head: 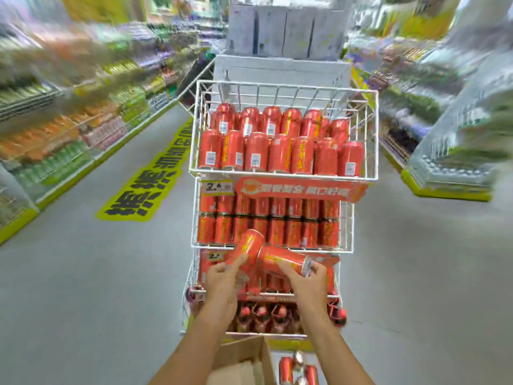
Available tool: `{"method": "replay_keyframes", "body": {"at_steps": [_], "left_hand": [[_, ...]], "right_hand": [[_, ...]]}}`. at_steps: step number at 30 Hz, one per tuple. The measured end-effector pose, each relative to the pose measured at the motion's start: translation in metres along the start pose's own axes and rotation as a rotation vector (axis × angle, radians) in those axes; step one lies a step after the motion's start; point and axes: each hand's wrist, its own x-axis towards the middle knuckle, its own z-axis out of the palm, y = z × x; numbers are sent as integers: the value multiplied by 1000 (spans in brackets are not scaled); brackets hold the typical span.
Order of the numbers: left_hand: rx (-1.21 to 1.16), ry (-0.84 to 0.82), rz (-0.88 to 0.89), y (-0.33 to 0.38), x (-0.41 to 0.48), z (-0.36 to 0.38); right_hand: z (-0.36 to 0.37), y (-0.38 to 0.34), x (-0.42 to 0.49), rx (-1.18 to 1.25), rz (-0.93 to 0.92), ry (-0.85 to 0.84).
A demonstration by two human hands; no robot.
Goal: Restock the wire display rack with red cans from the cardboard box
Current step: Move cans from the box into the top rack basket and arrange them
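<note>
- Gripped in the left hand [222,282], fingers curled round it: a tilted red metal can [247,247], held before the lower tiers of the tall white wire display rack [283,175].
- Gripped likewise in the right hand [308,284]: a sideways red metal can [283,259], just beside the first.
- Filling the rack's tiers: rows of stocked red cans [277,154].
- Nearest, at bottom: an open brown cardboard box [244,354], with spare red cans [286,370] just right of its flap.

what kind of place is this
Most likely a supermarket aisle: stocked shelves run along both sides, a white wire display rack holds red cans with a price tag on its front, and a yellow floor sticker marks the walkway.
</note>
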Motion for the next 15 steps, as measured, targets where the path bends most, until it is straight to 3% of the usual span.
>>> {"method": "replay_keyframes", "body": {"at_steps": [10, 15], "left_hand": [[-127, -320, 50, 70, -32, 129], [-118, -374, 81, 96, -32, 193]], "right_hand": [[-35, -105, 79, 497, -19, -114], [-51, -181, 102, 429, -203, -241]]}}
